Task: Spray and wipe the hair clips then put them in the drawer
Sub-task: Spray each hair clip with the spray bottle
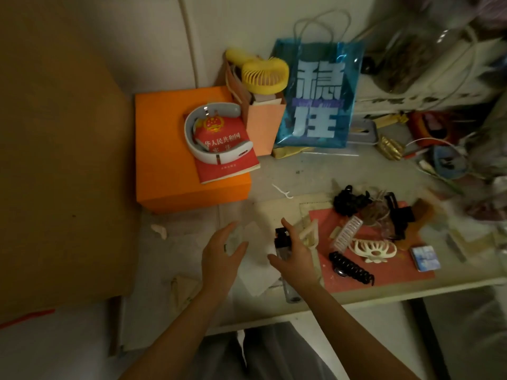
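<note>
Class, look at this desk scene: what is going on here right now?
A person at a cluttered desk is getting ready to clean hair clips. The right hand reaches onto a clear spray bottle with a black top; whether it grips it yet is unclear. The left hand hovers open over a white cloth or tissue. The hair clips lie heaped on a red mat, apparently untouched. No drawer is visible.
</note>
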{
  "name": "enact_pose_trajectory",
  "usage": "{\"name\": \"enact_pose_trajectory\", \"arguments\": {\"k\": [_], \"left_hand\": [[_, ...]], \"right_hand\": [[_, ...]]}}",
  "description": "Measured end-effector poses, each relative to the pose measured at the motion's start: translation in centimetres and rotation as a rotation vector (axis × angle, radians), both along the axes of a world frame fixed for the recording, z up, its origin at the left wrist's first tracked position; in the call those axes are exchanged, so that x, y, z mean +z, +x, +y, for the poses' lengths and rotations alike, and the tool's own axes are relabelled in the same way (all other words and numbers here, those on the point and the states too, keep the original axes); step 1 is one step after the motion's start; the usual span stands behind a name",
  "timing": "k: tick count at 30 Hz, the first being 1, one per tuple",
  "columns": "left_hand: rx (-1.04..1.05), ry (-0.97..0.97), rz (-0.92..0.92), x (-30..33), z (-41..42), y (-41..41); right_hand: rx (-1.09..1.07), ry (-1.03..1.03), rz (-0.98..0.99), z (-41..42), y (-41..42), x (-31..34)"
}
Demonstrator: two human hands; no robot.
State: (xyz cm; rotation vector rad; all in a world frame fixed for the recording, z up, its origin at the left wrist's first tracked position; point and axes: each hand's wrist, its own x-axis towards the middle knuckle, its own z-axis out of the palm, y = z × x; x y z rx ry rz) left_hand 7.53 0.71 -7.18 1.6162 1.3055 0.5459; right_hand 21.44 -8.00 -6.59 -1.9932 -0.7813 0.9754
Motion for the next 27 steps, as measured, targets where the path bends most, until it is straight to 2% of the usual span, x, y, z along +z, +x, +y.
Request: {"name": "enact_pose_trajectory", "arguments": {"k": [5, 11, 19, 27], "left_hand": [[-0.117, -0.004, -0.013, 0.5, -0.9, 3.1], [-0.152, -0.091, -0.009, -0.7, -3.2, 7.9], [-0.034, -0.130, 0.088, -2.6, -6.6, 13.0], [0.040, -0.180, 0.128, -4.0, -7.3, 14.4]], "right_hand": [[-0.045, 0.036, -0.023, -1.6, 3.6, 1.3], [0.021, 0.010, -0.068, -3.6, 9.6, 1.0], [0.204, -0.024, -0.071, -5.2, 16.2, -0.4], [0.227, -0.047, -0.059, -5.9, 18.0, -1.1]]}}
